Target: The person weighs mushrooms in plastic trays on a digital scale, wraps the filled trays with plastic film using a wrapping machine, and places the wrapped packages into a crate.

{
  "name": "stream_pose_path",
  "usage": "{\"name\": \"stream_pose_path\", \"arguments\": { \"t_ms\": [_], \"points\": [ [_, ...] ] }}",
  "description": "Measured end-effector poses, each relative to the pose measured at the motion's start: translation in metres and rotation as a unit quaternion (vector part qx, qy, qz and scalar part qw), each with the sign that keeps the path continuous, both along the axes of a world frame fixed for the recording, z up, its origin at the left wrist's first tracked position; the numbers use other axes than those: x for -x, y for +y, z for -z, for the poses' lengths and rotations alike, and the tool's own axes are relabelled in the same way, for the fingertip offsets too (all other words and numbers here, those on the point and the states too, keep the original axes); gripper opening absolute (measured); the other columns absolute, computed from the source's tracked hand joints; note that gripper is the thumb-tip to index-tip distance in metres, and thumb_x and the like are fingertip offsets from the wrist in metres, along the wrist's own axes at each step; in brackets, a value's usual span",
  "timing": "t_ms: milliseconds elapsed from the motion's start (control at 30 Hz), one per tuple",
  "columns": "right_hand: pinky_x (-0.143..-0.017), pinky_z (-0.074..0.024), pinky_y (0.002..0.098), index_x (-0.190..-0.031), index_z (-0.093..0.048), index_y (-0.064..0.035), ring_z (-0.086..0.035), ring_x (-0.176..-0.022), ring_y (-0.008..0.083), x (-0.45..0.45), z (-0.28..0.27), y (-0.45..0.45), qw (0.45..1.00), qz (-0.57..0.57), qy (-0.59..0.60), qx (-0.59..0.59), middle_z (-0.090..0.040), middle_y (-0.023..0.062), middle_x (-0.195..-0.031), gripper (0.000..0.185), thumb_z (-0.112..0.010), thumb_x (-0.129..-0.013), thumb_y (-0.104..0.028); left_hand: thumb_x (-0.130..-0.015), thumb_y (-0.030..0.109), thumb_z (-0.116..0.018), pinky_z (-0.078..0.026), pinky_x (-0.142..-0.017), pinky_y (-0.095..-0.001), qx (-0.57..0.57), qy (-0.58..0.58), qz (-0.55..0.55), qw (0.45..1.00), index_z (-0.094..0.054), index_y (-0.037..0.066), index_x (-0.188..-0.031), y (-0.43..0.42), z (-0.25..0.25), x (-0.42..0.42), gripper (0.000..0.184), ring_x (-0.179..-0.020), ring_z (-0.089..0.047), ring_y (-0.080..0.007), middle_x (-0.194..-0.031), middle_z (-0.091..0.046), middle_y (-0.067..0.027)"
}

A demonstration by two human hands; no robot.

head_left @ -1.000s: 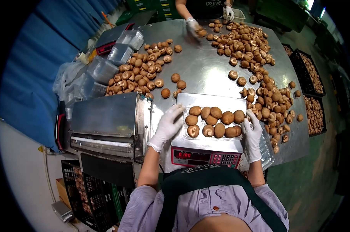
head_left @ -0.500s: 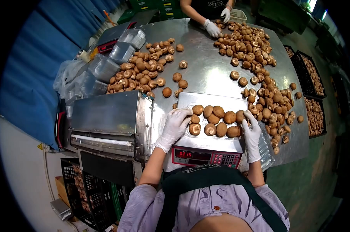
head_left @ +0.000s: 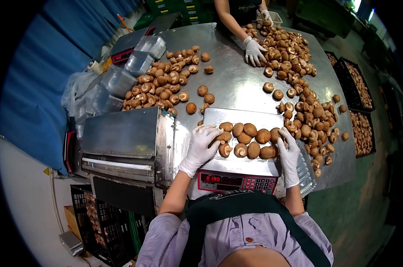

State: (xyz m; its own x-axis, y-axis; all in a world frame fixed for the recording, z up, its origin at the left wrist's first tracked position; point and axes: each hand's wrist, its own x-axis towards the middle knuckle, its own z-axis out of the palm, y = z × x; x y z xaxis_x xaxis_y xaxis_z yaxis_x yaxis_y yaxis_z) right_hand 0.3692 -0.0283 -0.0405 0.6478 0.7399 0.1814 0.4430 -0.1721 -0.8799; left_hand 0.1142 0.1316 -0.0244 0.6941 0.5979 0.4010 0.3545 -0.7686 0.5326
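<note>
Two rows of brown shiitake mushrooms [head_left: 254, 149] lie in a clear plastic tray on the steel platform [head_left: 250, 115] of a weighing scale. My left hand [head_left: 202, 149], in a white glove, has its fingers closed around a mushroom [head_left: 224, 137] at the tray's left end. At the opposite end, my gloved right hand [head_left: 289, 156] curls its fingertips against the end mushroom [head_left: 275, 133]. Its thumb side partly hides the tray edge. Red digits reading about 0190 glow on the scale's display panel [head_left: 211, 179].
Loose mushrooms are heaped at left [head_left: 159, 84] and right [head_left: 315, 115]. Clear empty trays [head_left: 118, 80] stack on the left, beside a metal wrapping machine [head_left: 121, 133]. Across the table, a co-worker's gloved hand [head_left: 254, 51] rests beside the mushrooms. Black crates [head_left: 359, 84] stand at right.
The lower-left mushroom has tilted, its stem now showing. The display dropped from about 0215 to 0190. The co-worker's hand moved nearer and spread; my hands barely shifted.
</note>
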Motion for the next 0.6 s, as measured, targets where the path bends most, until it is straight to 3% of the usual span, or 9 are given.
{"name": "stream_pose_path", "arguments": {
  "t_ms": [167, 267, 400, 500, 600],
  "points": [
    [-0.102, -0.037, 0.0343, -0.112, -0.062, -0.0038, -0.05, -0.118, 0.0268, 0.0, 0.0, -0.001, 1.0, 0.003, 0.003, -0.001, -0.056, 0.0163, -0.124, 0.03, -0.061, -0.084, -0.013, -0.067, 0.002, -0.067, -0.042, -0.089, -0.0382, -0.123, -0.023, 0.007, 0.992, -0.064, 0.01, -0.103, -0.001, -0.003, -0.001, 0.037, -0.097, -0.058, -0.0236, -0.096, -0.062, -0.0067],
    [-0.102, -0.0369, 0.0346, -0.112, -0.062, -0.0039, -0.05, -0.118, 0.027, -0.001, 0.0, -0.001, 1.0, 0.004, 0.001, 0.0, -0.056, 0.0164, -0.124, 0.03, -0.061, -0.084, -0.013, -0.065, -0.001, -0.066, -0.045, -0.084, -0.0366, -0.163, -0.009, 0.037, 0.986, -0.066, 0.009, -0.1, -0.004, -0.007, -0.002, 0.037, -0.094, -0.059, -0.0236, -0.097, -0.062, -0.0058],
    [-0.103, -0.0363, 0.0352, -0.112, -0.062, -0.0041, -0.05, -0.119, 0.0275, 0.0, -0.002, -0.001, 1.0, 0.001, -0.012, 0.013, -0.055, 0.017, -0.125, 0.031, -0.062, -0.084, -0.015, -0.065, 0.002, -0.069, -0.046, -0.077, -0.0345, -0.137, 0.033, 0.039, 0.989, -0.066, 0.009, -0.1, -0.008, -0.009, -0.003, 0.036, -0.092, -0.059, -0.0238, -0.1, -0.062, -0.0063],
    [-0.103, -0.0354, 0.0353, -0.113, -0.061, -0.0042, -0.049, -0.12, 0.0276, 0.0, 0.0, -0.001, 1.0, -0.002, -0.007, 0.01, -0.055, 0.0174, -0.125, 0.031, -0.061, -0.084, -0.016, -0.067, 0.006, -0.071, -0.046, -0.075, -0.0339, -0.106, -0.016, 0.034, 0.994, -0.065, 0.008, -0.101, -0.001, -0.011, -0.006, 0.035, -0.091, -0.059, -0.0234, -0.101, -0.063, -0.0064],
    [-0.104, -0.0344, 0.0352, -0.113, -0.061, -0.0044, -0.048, -0.121, 0.0275, 0.001, -0.004, -0.001, 1.0, -0.002, 0.006, 0.009, -0.054, 0.0176, -0.126, 0.031, -0.061, -0.085, -0.017, -0.07, 0.011, -0.072, -0.044, -0.075, -0.0341, -0.106, 0.006, 0.057, 0.993, -0.064, 0.008, -0.102, 0.011, 0.001, -0.002, 0.033, -0.09, -0.059, -0.0224, -0.102, -0.063, -0.0058]
  ]
}}
